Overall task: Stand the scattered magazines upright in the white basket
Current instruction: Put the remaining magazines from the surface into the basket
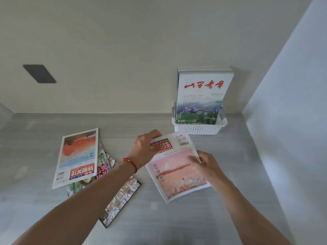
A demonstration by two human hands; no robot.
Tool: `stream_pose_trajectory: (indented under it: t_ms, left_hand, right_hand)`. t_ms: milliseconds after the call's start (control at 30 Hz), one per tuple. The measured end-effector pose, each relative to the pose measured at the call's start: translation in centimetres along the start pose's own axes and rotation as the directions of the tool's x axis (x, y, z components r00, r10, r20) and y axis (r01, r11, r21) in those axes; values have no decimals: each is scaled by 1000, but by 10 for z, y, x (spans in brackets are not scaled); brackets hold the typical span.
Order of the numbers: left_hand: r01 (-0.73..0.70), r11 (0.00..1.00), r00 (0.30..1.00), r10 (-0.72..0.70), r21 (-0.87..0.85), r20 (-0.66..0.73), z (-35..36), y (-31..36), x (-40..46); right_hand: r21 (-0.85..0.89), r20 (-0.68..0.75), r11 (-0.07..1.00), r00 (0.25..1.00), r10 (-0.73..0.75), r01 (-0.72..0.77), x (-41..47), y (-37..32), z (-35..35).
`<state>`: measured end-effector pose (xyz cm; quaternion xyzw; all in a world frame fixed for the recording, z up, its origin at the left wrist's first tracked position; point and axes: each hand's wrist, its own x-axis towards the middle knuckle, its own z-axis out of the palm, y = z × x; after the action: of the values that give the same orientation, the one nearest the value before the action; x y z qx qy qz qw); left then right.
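Observation:
A white perforated basket point(198, 129) stands at the back right against the wall, with magazines point(203, 92) upright in it. In front of it a pink-covered magazine point(177, 171) is held between both hands. My left hand point(146, 147) grips its far top-left edge, and my right hand point(206, 163) holds its right edge. On the left lies a red-and-blue covered magazine point(78, 156) on top of a pink-lettered one point(104, 167). A dark-edged magazine point(122, 200) lies partly under my left forearm.
The grey tabletop point(177, 223) meets a cream wall at the back and a pale wall point(292, 121) at the right. A dark rectangular plate point(39, 73) sits on the back wall at the left.

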<state>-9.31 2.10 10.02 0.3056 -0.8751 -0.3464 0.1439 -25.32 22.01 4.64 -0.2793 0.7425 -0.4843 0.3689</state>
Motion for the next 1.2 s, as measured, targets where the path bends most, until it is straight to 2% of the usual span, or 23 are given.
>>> stream_pose_trajectory:
  t_ms: [67, 100, 133, 167, 200, 233, 300, 400, 433, 567, 600, 667, 800, 867, 967, 1033, 1200]
  left_hand:
    - [26, 997, 970, -6, 78, -245, -2, 10, 20]
    - [123, 992, 960, -114, 19, -256, 0, 14, 29]
    - [224, 966, 955, -244, -128, -168, 3, 21, 37]
    - [313, 910, 945, -328, -273, -9, 9, 30, 45]
    - [354, 857, 935, -323, -374, 145, 16, 37, 54]
    - [317, 874, 946, -264, -367, 188, 22, 45, 63]
    - [195, 919, 980, -172, -342, 96, 31, 63, 84]
    - [208, 915, 965, -250, -345, -83, 28, 86, 120]
    - [223, 904, 960, -270, -364, -81, 27, 90, 131]
    - [314, 776, 949, -253, -548, 186, 20, 93, 165]
    - [303, 759, 953, -227, -576, 202, 18, 92, 171]
    - [246, 752, 969, -207, -612, 134, 17, 89, 180]
    - [203, 908, 973, -229, -367, -28, 26, 79, 193]
    - [226, 944, 966, -249, -240, -66, 36, 71, 197]
    - [285, 955, 950, -293, -82, -112, 53, 55, 198]
    - [334, 941, 934, -339, -62, -117, 65, 44, 199]
    - [400, 901, 892, -425, -169, -157, 80, 32, 209]
  right_hand:
    - [101, -124, 993, 991, -55, 68, 6, -16, -27]
    - [162, -182, 981, 981, -74, 104, 10, -23, -40]
    - [216, -230, 966, 969, -90, 141, 15, -29, -52]
    - [257, -262, 951, 960, -101, 171, 21, -36, -64]
    - [287, -282, 938, 953, -111, 194, 27, -43, -74]
    - [308, -295, 927, 948, -121, 214, 35, -50, -83]
    - [315, -304, 914, 939, -158, 256, 51, -63, -98]
    - [319, -295, 889, 925, -238, 330, 74, -83, -117]
    - [325, -293, 880, 922, -254, 346, 81, -90, -123]
    - [327, -228, 866, 921, -317, 379, 107, -108, -148]
    - [314, -223, 870, 920, -322, 381, 113, -111, -153]
    - [254, -242, 894, 919, -310, 369, 125, -114, -158]
    - [-75, -389, 964, 883, -262, 253, 155, -104, -153]
    - [-217, -434, 959, 861, -264, 185, 166, -95, -149]
    - [-320, -421, 941, 872, -250, 115, 180, -77, -145]
    - [-342, -399, 936, 888, -226, 84, 187, -66, -143]
    - [-333, -407, 940, 888, -212, 72, 201, -50, -139]
